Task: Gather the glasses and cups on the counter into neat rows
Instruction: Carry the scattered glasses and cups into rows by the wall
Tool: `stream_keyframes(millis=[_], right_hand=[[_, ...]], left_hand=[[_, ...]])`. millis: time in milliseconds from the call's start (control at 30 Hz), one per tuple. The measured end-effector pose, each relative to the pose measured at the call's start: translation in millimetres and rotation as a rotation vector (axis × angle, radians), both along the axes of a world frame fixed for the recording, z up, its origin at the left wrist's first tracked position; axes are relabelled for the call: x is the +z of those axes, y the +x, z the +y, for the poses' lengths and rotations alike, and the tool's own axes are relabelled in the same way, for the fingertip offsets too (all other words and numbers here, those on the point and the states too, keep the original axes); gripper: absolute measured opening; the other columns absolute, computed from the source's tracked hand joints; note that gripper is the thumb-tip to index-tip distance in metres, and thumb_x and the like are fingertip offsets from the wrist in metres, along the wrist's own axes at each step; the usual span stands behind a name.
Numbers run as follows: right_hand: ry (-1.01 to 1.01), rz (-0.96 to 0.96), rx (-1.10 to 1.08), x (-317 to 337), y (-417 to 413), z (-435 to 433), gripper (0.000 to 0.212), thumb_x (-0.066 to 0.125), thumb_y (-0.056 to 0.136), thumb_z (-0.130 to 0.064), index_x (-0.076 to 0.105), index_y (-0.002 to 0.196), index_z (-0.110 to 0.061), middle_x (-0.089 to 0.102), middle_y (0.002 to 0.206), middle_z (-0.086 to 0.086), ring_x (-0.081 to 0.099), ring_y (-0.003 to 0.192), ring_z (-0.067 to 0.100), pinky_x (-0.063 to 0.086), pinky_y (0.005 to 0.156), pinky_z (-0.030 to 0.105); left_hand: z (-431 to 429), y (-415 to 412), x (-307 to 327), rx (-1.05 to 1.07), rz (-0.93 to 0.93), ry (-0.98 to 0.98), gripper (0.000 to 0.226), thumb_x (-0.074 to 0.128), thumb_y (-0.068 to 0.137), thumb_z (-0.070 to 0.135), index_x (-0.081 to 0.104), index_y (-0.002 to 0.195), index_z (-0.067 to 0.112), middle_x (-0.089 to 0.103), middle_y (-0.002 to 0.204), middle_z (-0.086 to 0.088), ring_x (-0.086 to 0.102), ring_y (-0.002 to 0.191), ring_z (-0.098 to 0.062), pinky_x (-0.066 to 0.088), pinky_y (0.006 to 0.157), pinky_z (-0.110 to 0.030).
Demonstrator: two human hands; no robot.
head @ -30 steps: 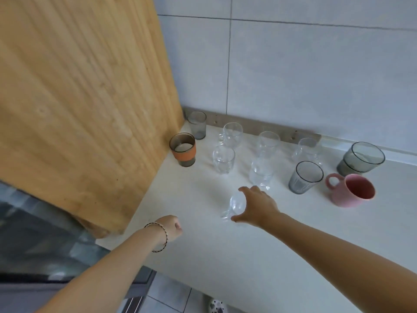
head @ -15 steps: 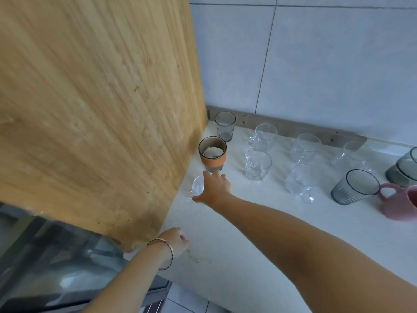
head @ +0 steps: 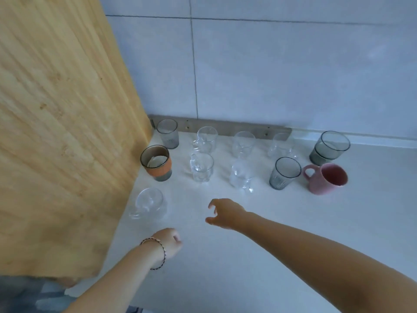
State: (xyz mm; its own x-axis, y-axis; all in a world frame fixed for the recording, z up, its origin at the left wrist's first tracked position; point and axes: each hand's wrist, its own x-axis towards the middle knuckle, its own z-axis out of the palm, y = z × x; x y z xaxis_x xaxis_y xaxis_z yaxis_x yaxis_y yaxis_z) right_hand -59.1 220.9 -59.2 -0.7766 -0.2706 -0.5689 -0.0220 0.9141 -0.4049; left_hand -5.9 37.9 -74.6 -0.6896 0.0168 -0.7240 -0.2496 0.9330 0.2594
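Your right hand's fingers point(head: 212, 205) hang released, empty; left of them the clear cup point(head: 150, 203) starts a third row, probably; your left hand point(head: 168, 242) stays clenched.

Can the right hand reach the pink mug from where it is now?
Probably yes. The right hand is open and empty, and bare counter lies between it and the pink mug; only the grey glass stands close beside.

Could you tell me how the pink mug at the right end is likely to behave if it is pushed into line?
The pink mug looks thick-walled and squat, so it would probably slide rather than tip. Its matte surface should grip well. The handle faces the grey glass beside it, so a leftward push might knock them together.
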Motion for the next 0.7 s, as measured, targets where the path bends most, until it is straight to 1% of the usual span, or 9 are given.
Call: stream_keyframes(millis=[100, 133, 167, 233, 267, 433, 567, 600, 700], right_hand=[[0.07, -0.074, -0.098, 3, 21, 85, 0.045, 0.056, 0.089, -0.038, 0.049, 0.13, -0.02, 0.057, 0.13, 0.003, 0.053, 0.12, 0.02, 0.043, 0.098, 0.033], [0.097, -0.096, -0.132, 5, 30, 115, 0.046, 0.056, 0.089, -0.037, 0.049, 0.131, -0.02, 0.056, 0.131, 0.003, 0.053, 0.12, 0.02, 0.043, 0.099, 0.033], [0.123, -0.115, -0.17, 8, 39, 144, 0.046, 0.055, 0.089, -0.037, 0.049, 0.132, -0.019, 0.056, 0.132, 0.003, 0.053, 0.121, 0.021, 0.043, 0.099, 0.032], [0.165, -0.137, -0.249, 16, 61, 205, 0.047, 0.054, 0.09, -0.035, 0.047, 0.134, -0.017, 0.053, 0.135, 0.003, 0.05, 0.124, 0.02, 0.041, 0.101, 0.031], [0.183, -0.142, -0.292, 19, 74, 236, 0.048, 0.053, 0.091, -0.035, 0.046, 0.134, -0.017, 0.052, 0.136, 0.003, 0.048, 0.126, 0.02, 0.04, 0.102, 0.03], [0.251, -0.132, -0.553, 31, 146, 389, 0.045, 0.051, 0.092, -0.034, 0.047, 0.134, -0.018, 0.051, 0.137, 0.002, 0.044, 0.13, 0.019, 0.038, 0.104, 0.03], [0.283, -0.098, -0.708, 42, 202, 503, 0.044, 0.051, 0.092, -0.033, 0.049, 0.133, -0.018, 0.051, 0.137, 0.002, 0.045, 0.129, 0.02, 0.039, 0.101, 0.029], [0.292, -0.099, -0.73, 45, 214, 529, 0.044, 0.051, 0.092, -0.033, 0.049, 0.133, -0.018, 0.05, 0.137, 0.002, 0.046, 0.128, 0.021, 0.04, 0.1, 0.028], [0.31, -0.083, -0.786, 57, 244, 601, 0.044, 0.051, 0.092, -0.031, 0.048, 0.133, -0.017, 0.048, 0.139, 0.004, 0.048, 0.127, 0.022, 0.04, 0.099, 0.027]], left_hand=[[58, -14, 5, -0.162, 0.009, 0.019, 0.034, 0.041, 0.087, 0.014, 0.03, 0.058, 0.028, 0.034, 0.075, 0.0, 0.033, 0.075, -0.018, 0.021, 0.051, -0.023], [80, -19, 8, -0.218, 0.018, 0.02, 0.032, 0.042, 0.086, 0.014, 0.031, 0.059, 0.027, 0.035, 0.077, -0.001, 0.033, 0.074, -0.018, 0.02, 0.051, -0.023], [104, -22, 10, -0.275, 0.032, 0.016, 0.028, 0.042, 0.086, 0.014, 0.035, 0.063, 0.026, 0.038, 0.081, -0.001, 0.035, 0.076, -0.018, 0.023, 0.052, -0.023], [153, -26, 17, -0.375, 0.052, 0.01, 0.018, 0.043, 0.089, 0.015, 0.044, 0.072, 0.024, 0.045, 0.089, -0.001, 0.041, 0.083, -0.017, 0.032, 0.063, -0.022], [179, -27, 20, -0.418, 0.055, 0.015, 0.017, 0.043, 0.09, 0.016, 0.044, 0.074, 0.023, 0.046, 0.091, 0.0, 0.042, 0.085, -0.017, 0.033, 0.068, -0.02], [317, -17, 33, -0.582, 0.102, 0.059, 0.034, 0.044, 0.088, 0.014, 0.032, 0.057, 0.024, 0.042, 0.083, -0.003, 0.037, 0.077, -0.017, 0.029, 0.064, -0.023], [432, 9, 37, -0.662, 0.123, 0.084, 0.035, 0.04, 0.083, 0.012, 0.028, 0.053, 0.024, 0.036, 0.064, 0.001, 0.036, 0.07, -0.018, 0.021, 0.049, -0.025], [459, 15, 37, -0.68, 0.118, 0.089, 0.034, 0.039, 0.084, 0.013, 0.028, 0.053, 0.024, 0.036, 0.063, 0.001, 0.036, 0.07, -0.018, 0.021, 0.049, -0.024], [539, 32, 43, -0.737, 0.126, 0.096, 0.032, 0.038, 0.084, 0.014, 0.029, 0.054, 0.024, 0.041, 0.073, -0.002, 0.038, 0.069, -0.019, 0.022, 0.049, -0.025]])
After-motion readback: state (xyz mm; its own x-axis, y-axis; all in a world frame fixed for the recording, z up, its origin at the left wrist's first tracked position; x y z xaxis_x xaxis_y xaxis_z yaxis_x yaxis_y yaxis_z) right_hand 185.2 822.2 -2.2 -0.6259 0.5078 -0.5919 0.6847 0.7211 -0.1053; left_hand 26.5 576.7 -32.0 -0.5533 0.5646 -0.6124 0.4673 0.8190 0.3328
